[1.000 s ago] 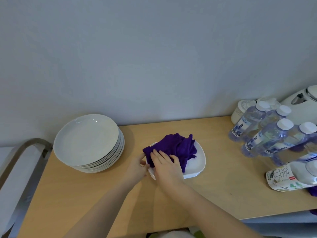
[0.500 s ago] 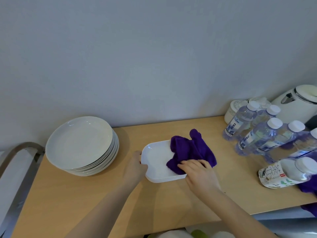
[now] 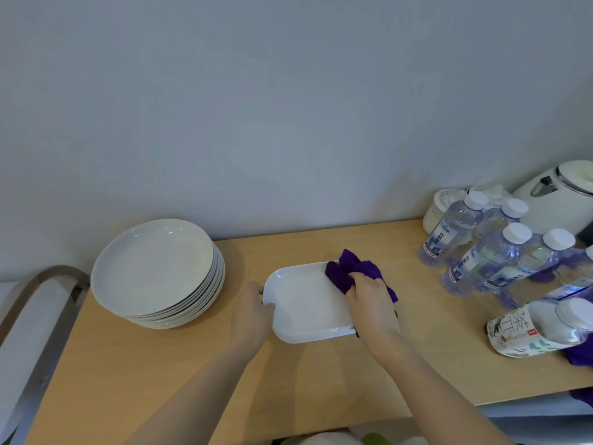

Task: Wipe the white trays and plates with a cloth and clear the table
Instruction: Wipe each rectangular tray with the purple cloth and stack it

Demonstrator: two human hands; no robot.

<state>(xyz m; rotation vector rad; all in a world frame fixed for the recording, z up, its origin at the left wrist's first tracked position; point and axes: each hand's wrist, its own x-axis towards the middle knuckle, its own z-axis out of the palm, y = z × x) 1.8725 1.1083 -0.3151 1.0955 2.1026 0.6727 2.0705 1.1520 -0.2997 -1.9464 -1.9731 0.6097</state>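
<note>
A white rectangular tray [image 3: 305, 303] lies on the wooden table [image 3: 134, 374] in front of me. My left hand [image 3: 255, 311] grips the tray's left edge, thumb over the rim. My right hand [image 3: 372, 300] grips a bunched purple cloth [image 3: 348, 271] and presses it on the tray's right end. Part of the cloth hangs past the tray's right edge, behind my hand. A stack of several round white plates [image 3: 154, 271] stands at the table's back left.
Several clear water bottles [image 3: 491, 255] stand at the right, with a labelled bottle [image 3: 539, 329] lying on its side near the front right. A white kettle [image 3: 558, 197] and a white jar [image 3: 439, 207] sit by the wall. A chair back [image 3: 38, 293] stands beside the table's left edge.
My right hand has dragged the cloth from the tray's middle to its right end, then a little toward the far right corner. My left hand keeps its hold on the left edge.
</note>
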